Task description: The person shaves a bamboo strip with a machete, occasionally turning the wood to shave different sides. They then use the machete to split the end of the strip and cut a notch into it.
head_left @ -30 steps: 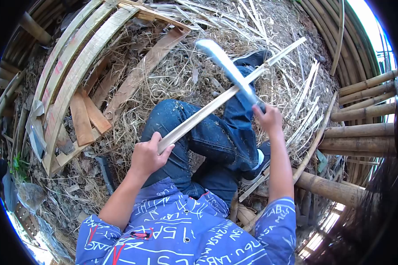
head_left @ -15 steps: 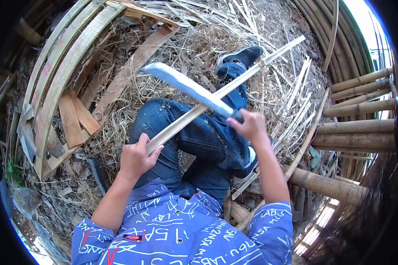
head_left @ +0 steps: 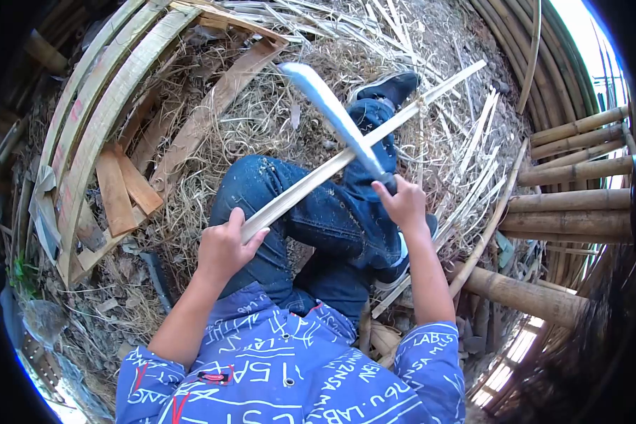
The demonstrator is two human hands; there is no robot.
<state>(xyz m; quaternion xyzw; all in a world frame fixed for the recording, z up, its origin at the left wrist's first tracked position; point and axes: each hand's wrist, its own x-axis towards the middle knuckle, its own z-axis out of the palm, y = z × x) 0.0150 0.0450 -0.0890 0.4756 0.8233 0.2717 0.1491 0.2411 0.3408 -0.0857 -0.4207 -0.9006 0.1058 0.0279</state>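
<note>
A long, pale bamboo strip (head_left: 304, 193) runs diagonally over my bent legs, its far end out past my shoe (head_left: 389, 87). My left hand (head_left: 226, 244) is closed round its near end. In my right hand (head_left: 403, 201) is the dark handle of a machete (head_left: 325, 106), gripped with the fingers wrapped round it. The broad, shiny blade crosses the strip around its middle and points up and to the left. The denim of my trousers (head_left: 261, 191) is speckled with small shavings.
Curly shavings (head_left: 247, 134) cover the ground around my legs. Long split strips (head_left: 120, 106) and short brown boards (head_left: 113, 191) lie at the left. Thin slivers (head_left: 477, 141) are scattered at the right, beside stacked bamboo poles (head_left: 572, 203). A dark tool-like object (head_left: 155, 277) lies near my left forearm.
The machete has turned, so its tip sits farther right and higher, and the blade stands steeper across the strip. My left hand and the strip's near end have shifted slightly right.
</note>
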